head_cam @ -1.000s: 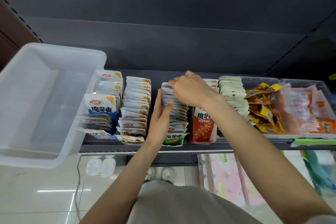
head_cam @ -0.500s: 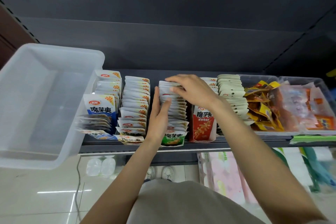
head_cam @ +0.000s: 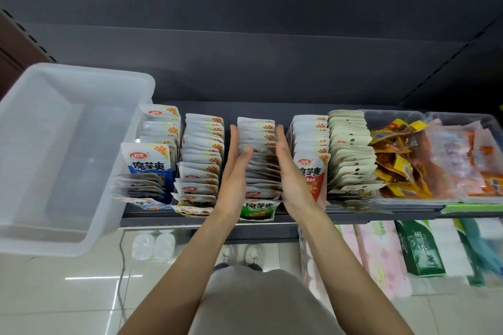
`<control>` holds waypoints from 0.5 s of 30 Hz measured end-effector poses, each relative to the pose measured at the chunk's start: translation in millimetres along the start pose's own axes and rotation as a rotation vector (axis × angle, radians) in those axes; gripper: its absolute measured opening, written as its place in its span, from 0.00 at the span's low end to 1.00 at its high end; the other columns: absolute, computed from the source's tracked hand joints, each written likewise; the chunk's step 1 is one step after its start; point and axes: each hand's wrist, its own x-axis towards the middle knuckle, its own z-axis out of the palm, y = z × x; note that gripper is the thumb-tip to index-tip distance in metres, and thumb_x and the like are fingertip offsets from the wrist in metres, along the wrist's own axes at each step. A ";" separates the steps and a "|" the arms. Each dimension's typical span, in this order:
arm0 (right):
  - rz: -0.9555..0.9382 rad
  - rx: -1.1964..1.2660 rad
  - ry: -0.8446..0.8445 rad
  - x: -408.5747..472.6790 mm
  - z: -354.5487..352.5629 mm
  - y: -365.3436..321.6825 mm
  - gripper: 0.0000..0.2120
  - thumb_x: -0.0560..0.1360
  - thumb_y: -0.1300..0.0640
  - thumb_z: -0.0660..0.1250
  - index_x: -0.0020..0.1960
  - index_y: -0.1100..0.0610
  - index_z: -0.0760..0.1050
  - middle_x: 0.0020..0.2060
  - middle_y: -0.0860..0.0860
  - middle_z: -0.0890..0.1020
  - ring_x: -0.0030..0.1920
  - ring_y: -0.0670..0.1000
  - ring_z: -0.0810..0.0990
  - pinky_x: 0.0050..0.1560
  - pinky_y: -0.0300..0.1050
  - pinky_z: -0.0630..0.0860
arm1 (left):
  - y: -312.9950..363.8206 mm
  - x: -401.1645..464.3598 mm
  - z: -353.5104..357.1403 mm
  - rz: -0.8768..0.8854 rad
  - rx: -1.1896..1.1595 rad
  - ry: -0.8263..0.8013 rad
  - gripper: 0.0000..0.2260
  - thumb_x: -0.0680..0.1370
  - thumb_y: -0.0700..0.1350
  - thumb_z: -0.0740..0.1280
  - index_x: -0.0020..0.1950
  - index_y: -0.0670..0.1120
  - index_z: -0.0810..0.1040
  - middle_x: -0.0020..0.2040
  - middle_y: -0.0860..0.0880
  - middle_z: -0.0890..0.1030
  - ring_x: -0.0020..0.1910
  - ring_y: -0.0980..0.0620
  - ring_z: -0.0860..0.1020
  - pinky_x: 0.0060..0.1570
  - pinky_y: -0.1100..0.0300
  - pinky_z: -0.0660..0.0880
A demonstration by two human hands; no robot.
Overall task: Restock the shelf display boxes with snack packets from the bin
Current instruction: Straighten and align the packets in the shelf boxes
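Palms face each other across the middle row of packets (head_cam: 260, 160): the left hand (head_cam: 235, 171) lies flat against the row's 9 o'clock side, the right hand (head_cam: 292, 174) flat against its 3 o'clock side. On both, the grip is released, fingers straight and pressing, nothing pinched. The step in hand looks like squaring the row. To do it well, press evenly from both sides and keep the fingers long, so the packets line up without buckling. Ease the push toward 12 o'clock, since the green-fronted packet (head_cam: 258, 208) at 6 o'clock leans over the shelf edge (head_cam: 190, 221) and could tip out. Avoid nudging the red-fronted row (head_cam: 310, 152) at 3 o'clock or the white row (head_cam: 201, 155) at 9 o'clock; both stand just beside the hands. The bin (head_cam: 62, 155) sits at 9 o'clock, beyond the blue-fronted row (head_cam: 152, 152), and shows no packets inside, so restocking seems nearly finished.
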 end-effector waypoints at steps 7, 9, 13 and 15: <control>-0.126 -0.091 0.131 -4.3 0.0 -11.8 0.27 0.80 0.44 0.49 0.77 0.46 0.47 0.75 0.40 0.54 0.68 0.33 0.55 0.60 0.24 0.57 | 1.9 2.1 -2.4 0.047 -0.015 0.081 0.29 0.76 0.60 0.62 0.74 0.62 0.55 0.75 0.59 0.59 0.73 0.56 0.61 0.72 0.47 0.60; -0.154 -0.138 0.133 -15.4 -4.4 -6.5 0.29 0.78 0.42 0.51 0.76 0.46 0.50 0.75 0.40 0.55 0.68 0.29 0.57 0.58 0.18 0.58 | -0.3 -2.2 -2.5 0.043 0.010 0.082 0.29 0.76 0.61 0.62 0.74 0.61 0.56 0.71 0.64 0.63 0.71 0.60 0.63 0.72 0.51 0.61; -0.254 -0.391 0.070 -37.3 -2.4 16.6 0.35 0.76 0.46 0.61 0.76 0.48 0.47 0.76 0.40 0.50 0.72 0.32 0.49 0.67 0.24 0.53 | -12.7 -12.1 -0.8 0.051 0.003 0.101 0.24 0.80 0.47 0.59 0.75 0.55 0.57 0.58 0.70 0.71 0.54 0.76 0.72 0.54 0.74 0.71; -0.363 -0.714 0.105 -30.8 1.2 30.4 0.36 0.78 0.48 0.60 0.77 0.52 0.43 0.77 0.46 0.44 0.75 0.40 0.43 0.73 0.34 0.48 | -18.8 -12.0 -2.4 0.027 -0.007 0.110 0.25 0.80 0.45 0.59 0.76 0.55 0.57 0.57 0.68 0.73 0.53 0.73 0.74 0.51 0.72 0.72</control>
